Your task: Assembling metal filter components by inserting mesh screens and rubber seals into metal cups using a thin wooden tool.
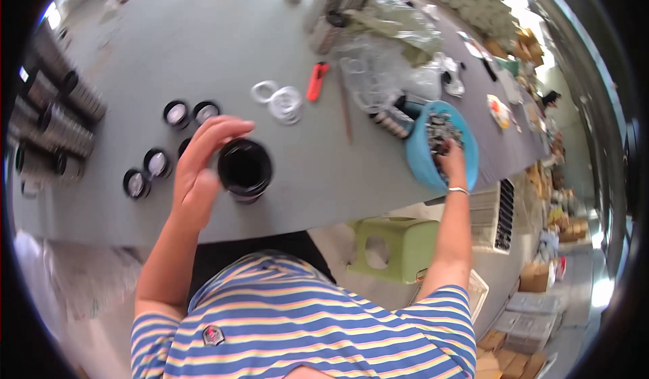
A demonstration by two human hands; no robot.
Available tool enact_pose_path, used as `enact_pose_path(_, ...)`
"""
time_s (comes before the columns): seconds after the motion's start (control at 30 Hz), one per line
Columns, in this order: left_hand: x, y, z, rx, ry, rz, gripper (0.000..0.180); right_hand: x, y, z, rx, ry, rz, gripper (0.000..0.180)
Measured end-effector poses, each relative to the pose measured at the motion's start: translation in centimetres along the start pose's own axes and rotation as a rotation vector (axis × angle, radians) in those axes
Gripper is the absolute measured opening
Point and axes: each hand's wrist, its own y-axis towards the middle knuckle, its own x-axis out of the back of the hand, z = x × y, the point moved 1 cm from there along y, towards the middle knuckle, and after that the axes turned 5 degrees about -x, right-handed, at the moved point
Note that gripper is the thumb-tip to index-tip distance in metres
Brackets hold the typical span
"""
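Near the front edge of the table stands an open black cylindrical container (246, 171), its dark mouth facing up. My left hand (201, 164) curves around its left side, thumb and fingers apart; the thumb is blurred. On the right, my right hand (451, 159) reaches into a light-blue plastic basket (418, 150) of small grey pieces (441, 127). Its fingers are drawn together among the pieces, and what is between them cannot be made out. Left of my left hand sit several short black round caps (157, 162) with pale centres, one partly hidden behind the hand.
Several tall dark cylinders (67, 132) stand at the left. Beyond the container lie white rings (285, 104), a red-orange cutter (316, 81) and a thin brown stick (346, 112). Clear plastic bags (378, 68) crowd the basket's far side. A green stool (399, 247) stands below the table edge.
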Motion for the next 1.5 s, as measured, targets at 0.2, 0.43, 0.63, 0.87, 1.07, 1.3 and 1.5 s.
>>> enact_pose_path(0.2,-1.3,0.5,-1.5,-0.12,0.162,0.048,0.07,-0.2,-0.7,4.3,-0.052,-0.138,0.087,0.056)
enact_pose_path(0.43,-3.0,-0.1,-0.1,-0.195,0.174,-0.068,0.033,0.6,-1.7,1.0,-0.119,0.193,-0.197,0.03)
enact_pose_path(0.63,-2.6,-0.7,-0.2,-0.213,0.247,-0.103,0.038,4.2,-5.8,11.1,-0.022,0.75,-0.196,0.019)
enact_pose_path(0.87,-3.0,0.1,0.4,-0.26,0.194,-0.104,0.034,-6.2,-15.4,26.6,0.53,0.602,0.509,0.02)
enact_pose_path(1.07,-2.9,0.2,0.5,-0.293,0.169,-0.098,0.03,-7.2,-15.9,28.8,0.584,0.732,0.305,0.028)
enact_pose_path(1.3,-2.5,0.1,0.7,-0.312,0.187,-0.094,0.04,-9.1,-17.8,26.1,0.689,0.592,0.093,0.034)
enact_pose_path(1.5,-2.9,-1.2,1.8,-0.25,-0.048,-0.134,0.096,-7.0,-22.0,29.1,1.025,0.427,-0.034,0.036)
